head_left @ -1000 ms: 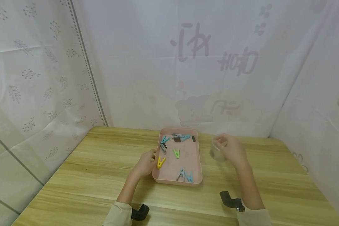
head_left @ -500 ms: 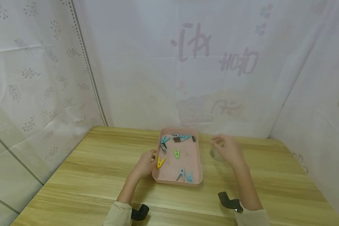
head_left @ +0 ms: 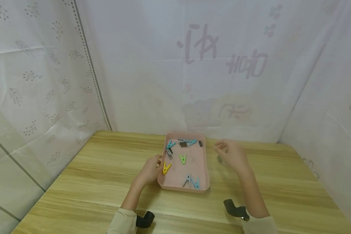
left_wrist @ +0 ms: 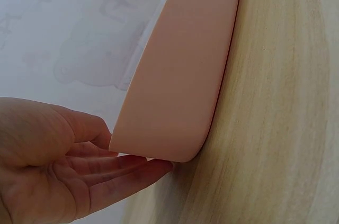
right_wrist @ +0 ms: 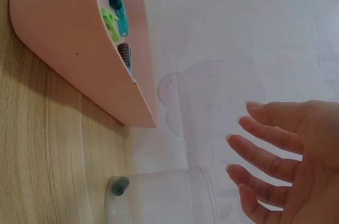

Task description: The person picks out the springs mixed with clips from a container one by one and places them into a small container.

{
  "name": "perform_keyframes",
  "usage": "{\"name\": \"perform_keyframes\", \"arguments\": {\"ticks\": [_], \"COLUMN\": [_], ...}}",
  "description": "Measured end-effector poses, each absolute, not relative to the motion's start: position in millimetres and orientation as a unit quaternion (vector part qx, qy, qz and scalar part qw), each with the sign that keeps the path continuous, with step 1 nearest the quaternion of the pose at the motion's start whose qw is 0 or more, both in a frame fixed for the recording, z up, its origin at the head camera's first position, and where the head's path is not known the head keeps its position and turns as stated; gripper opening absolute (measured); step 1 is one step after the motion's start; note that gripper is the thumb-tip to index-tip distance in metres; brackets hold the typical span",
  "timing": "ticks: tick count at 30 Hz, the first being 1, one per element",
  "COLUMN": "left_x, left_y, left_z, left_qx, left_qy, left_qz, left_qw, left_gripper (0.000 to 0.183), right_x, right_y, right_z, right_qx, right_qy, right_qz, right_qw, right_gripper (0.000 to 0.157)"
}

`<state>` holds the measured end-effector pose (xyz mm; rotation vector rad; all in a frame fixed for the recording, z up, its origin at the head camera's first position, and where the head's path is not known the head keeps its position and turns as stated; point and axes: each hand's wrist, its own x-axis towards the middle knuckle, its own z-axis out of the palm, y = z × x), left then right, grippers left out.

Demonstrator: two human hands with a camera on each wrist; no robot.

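Note:
My left hand (head_left: 149, 169) grips the left wall of a pink tray (head_left: 193, 191). In the left wrist view its fingers (left_wrist: 124, 181) lie along the tray's outside, with one fingertip hidden behind the rim. Right of the tray, my right hand (head_left: 232, 156) is raised with relaxed, spread fingers and nothing in them. Just below it stands a clear plastic jar (right_wrist: 159, 195), mostly hidden in the head view, with a small dark green piece (right_wrist: 119, 185) at its bottom. Inside the tray are a yellow clothespin (head_left: 166, 168), a green clothespin (head_left: 183, 159) and several blue and grey ones.
A ribbed dark brown piece (right_wrist: 124, 53) and a small black piece (head_left: 200, 143) lie toward the tray's far end. Everything sits on a wood-grain table (head_left: 105, 188). A pale printed curtain (head_left: 152, 81) hangs close behind the table and along both sides.
My right hand has shifted a little left above the jar, toward the tray. My left hand, the tray and its clothespins have stayed in place.

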<state>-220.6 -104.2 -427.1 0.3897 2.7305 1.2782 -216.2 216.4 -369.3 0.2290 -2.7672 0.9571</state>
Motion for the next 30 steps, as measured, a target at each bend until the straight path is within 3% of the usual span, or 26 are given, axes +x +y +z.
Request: {"name": "perform_keyframes", "arguments": {"ticks": [21, 30], "left_x": [-222, -222], "left_y": [-104, -104], "left_z": [-429, -428], "left_qx": [0.132, 0.127], "left_qy": [0.895, 0.898], "left_qz": [0.424, 0.419], "left_qw": [0.049, 0.054], "left_gripper": [0.039, 0.04], "right_x": [-217, -216], "right_y": [207, 202], "right_z": [-371, -368], "right_qx": [0.11, 0.11], "right_qy": [-0.94, -0.942], "right_qz": [0.293, 0.298], "right_qw": [0.133, 0.111], "right_gripper": [0.026, 0.03]}}
